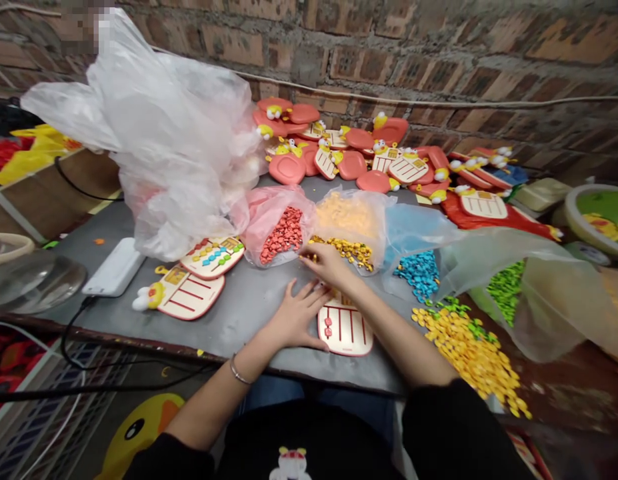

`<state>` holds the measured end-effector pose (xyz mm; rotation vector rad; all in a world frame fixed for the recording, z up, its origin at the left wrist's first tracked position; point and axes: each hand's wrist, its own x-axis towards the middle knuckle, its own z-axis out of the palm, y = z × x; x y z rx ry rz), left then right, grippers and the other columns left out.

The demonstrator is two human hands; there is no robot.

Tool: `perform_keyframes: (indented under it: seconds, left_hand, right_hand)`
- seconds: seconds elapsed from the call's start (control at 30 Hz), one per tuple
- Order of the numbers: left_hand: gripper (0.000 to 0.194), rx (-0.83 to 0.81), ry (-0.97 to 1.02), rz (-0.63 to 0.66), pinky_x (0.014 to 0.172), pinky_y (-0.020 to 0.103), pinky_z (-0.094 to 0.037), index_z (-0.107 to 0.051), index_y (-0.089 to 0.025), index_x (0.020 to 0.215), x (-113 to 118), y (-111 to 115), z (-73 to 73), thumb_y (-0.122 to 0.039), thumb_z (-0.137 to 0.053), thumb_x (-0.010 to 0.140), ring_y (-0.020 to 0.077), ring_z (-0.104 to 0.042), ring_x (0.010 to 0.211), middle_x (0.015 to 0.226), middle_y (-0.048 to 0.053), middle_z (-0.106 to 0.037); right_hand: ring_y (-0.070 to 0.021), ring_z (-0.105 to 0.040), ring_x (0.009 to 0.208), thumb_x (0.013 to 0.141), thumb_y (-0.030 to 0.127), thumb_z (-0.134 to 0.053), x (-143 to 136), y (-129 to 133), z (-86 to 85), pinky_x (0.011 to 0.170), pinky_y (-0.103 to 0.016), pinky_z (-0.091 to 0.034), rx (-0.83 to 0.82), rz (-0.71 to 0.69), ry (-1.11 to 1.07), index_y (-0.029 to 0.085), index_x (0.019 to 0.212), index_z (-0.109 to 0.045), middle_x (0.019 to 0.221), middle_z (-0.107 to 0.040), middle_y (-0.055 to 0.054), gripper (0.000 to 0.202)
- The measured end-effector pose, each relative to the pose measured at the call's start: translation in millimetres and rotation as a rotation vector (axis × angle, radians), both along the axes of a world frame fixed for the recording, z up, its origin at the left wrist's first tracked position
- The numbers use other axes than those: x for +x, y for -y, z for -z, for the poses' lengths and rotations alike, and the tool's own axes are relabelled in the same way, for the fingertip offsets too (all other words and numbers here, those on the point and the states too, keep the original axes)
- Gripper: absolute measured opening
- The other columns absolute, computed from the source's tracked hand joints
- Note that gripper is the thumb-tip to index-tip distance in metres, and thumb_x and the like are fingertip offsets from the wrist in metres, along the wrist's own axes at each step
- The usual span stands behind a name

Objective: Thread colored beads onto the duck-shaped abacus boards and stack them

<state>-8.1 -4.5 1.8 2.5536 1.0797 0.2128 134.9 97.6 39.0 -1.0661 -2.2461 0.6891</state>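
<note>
A cream board with red slots point(349, 331) lies flat near the table's front edge, two red beads in its left slot. My left hand point(296, 317) rests spread at the board's left side, fingers apart. Above the board's upper end, my right hand point(326, 263) has its fingertips pinched beside the bags of red beads point(283, 235) and gold beads point(356, 250); what the fingertips hold, if anything, is too small to name. Part of the board's top is hidden by both hands.
Blue beads point(419, 273), green beads point(507, 288) and a yellow bead pile point(471, 353) lie to the right. At left are two boards point(193, 297), a white power bank point(115, 268) and big plastic bags point(173, 127). Red duck-headed boards point(353, 165) line the wall.
</note>
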Motion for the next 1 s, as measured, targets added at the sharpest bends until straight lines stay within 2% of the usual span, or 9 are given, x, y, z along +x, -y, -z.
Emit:
perform_keyframes:
  seconds: [0.1, 0.17, 0.27, 0.37, 0.47, 0.6, 0.73, 0.87, 1.0]
  left_hand:
    - [0.113, 0.000, -0.002, 0.000, 0.112, 0.066, -0.002, -0.020, -0.023, 0.153, -1, 0, 0.4, -0.083, -0.056, 0.065, 0.0376, -0.018, 0.144, 0.156, 0.011, -0.030]
    - [0.111, -0.001, -0.006, -0.004, 0.112, 0.065, -0.003, -0.022, -0.023, 0.153, -1, 0, 0.7, -0.084, -0.055, 0.065, 0.0381, -0.019, 0.144, 0.155, 0.012, -0.031]
    - [0.112, -0.005, -0.012, -0.001, 0.112, 0.065, -0.002, -0.022, -0.023, 0.153, -1, 0, 1.1, -0.084, -0.056, 0.065, 0.0379, -0.018, 0.144, 0.156, 0.011, -0.030]
    - [0.114, -0.006, -0.025, 0.003, 0.112, 0.065, 0.001, -0.017, -0.023, 0.154, 0, 0, 0.1, -0.082, -0.059, 0.065, 0.0368, -0.015, 0.145, 0.157, 0.010, -0.026]
    - [0.113, -0.013, -0.055, -0.002, 0.112, 0.063, 0.003, -0.013, -0.023, 0.154, 2, 0, -2.5, -0.079, -0.059, 0.068, 0.0364, -0.014, 0.145, 0.158, 0.011, -0.022]
    - [0.109, -0.003, -0.062, 0.005, 0.112, 0.062, 0.002, -0.009, -0.026, 0.154, 2, 1, -4.8, -0.077, -0.057, 0.072, 0.0354, -0.013, 0.146, 0.159, 0.009, -0.019]
    - [0.108, 0.012, -0.058, 0.008, 0.112, 0.062, -0.001, -0.010, -0.025, 0.154, 2, 2, -5.1, -0.076, -0.058, 0.072, 0.0357, -0.013, 0.146, 0.159, 0.009, -0.019]
    - [0.108, 0.029, -0.071, 0.004, 0.111, 0.062, -0.001, -0.012, -0.026, 0.154, 3, 2, -5.2, -0.077, -0.058, 0.071, 0.0366, -0.016, 0.145, 0.159, 0.009, -0.021]
    - [0.110, 0.054, -0.073, -0.010, 0.111, 0.063, 0.001, -0.012, -0.025, 0.154, 3, 2, -3.9, -0.079, -0.058, 0.070, 0.0370, -0.019, 0.144, 0.158, 0.010, -0.024]
  right_hand:
    - [-0.0195, -0.057, 0.087, 0.088, 0.011, -0.055, -44, -38, 8.7, 0.076, -0.029, -0.042, 0.129, -0.030, 0.323, 0.014, 0.095, -0.067, 0.099, -0.065, -0.010, 0.014]
    - [-0.0202, -0.055, 0.087, 0.091, 0.013, -0.051, -62, -52, 15.9, 0.075, -0.030, -0.040, 0.170, -0.059, 0.487, 0.014, 0.095, -0.067, 0.100, -0.062, -0.012, 0.017]
    - [-0.0195, -0.054, 0.085, 0.094, 0.015, -0.047, -63, -54, 20.5, 0.074, -0.029, -0.040, 0.194, -0.068, 0.482, 0.014, 0.096, -0.065, 0.100, -0.061, -0.011, 0.019]
    - [-0.0180, -0.055, 0.085, 0.091, 0.011, -0.049, -37, -35, 14.1, 0.075, -0.028, -0.043, 0.154, -0.066, 0.231, 0.015, 0.092, -0.064, 0.096, -0.063, -0.009, 0.016]
    - [-0.0168, -0.059, 0.084, 0.089, 0.013, -0.052, 10, -1, 1.9, 0.076, -0.028, -0.047, 0.070, -0.056, -0.087, 0.016, 0.092, -0.063, 0.091, -0.065, -0.005, 0.012]
    - [-0.0176, -0.063, 0.085, 0.091, 0.023, -0.056, 82, 55, -4.7, 0.073, -0.029, -0.052, 0.001, 0.106, -0.284, 0.019, 0.091, -0.064, 0.093, -0.067, -0.006, 0.009]
    - [-0.0199, -0.063, 0.088, 0.093, 0.025, -0.055, 123, 91, 12.6, 0.073, -0.032, -0.053, 0.042, 0.251, -0.174, 0.020, 0.090, -0.064, 0.093, -0.067, -0.007, 0.011]
    - [-0.0216, -0.060, 0.083, 0.093, 0.023, -0.054, 126, 97, 38.2, 0.074, -0.035, -0.049, 0.150, 0.268, 0.065, 0.019, 0.085, -0.064, 0.084, -0.064, -0.007, 0.014]
    - [-0.0212, -0.056, 0.077, 0.094, 0.021, -0.051, 124, 97, 44.7, 0.070, -0.033, -0.047, 0.196, 0.260, 0.190, 0.019, 0.082, -0.063, 0.077, -0.061, -0.006, 0.018]
